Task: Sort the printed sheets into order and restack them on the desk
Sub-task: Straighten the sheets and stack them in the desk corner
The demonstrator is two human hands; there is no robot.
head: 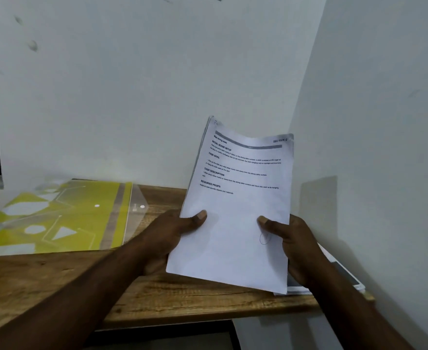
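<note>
Both hands, left hand (165, 238) and right hand (293, 246), grasp the white printed paper sheaf (235, 210), raised above the wooden desk's (157, 294) right end; fanning the sheets gently should expose page marks without slipping.

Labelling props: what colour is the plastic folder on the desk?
The folder is yellow-green with pale geometric shapes, seen in the head view.

Bare desk (157, 294) between yellow folder (56, 218) and, perhaps, a tablet (349, 276); walls (157, 97) close behind.
</note>
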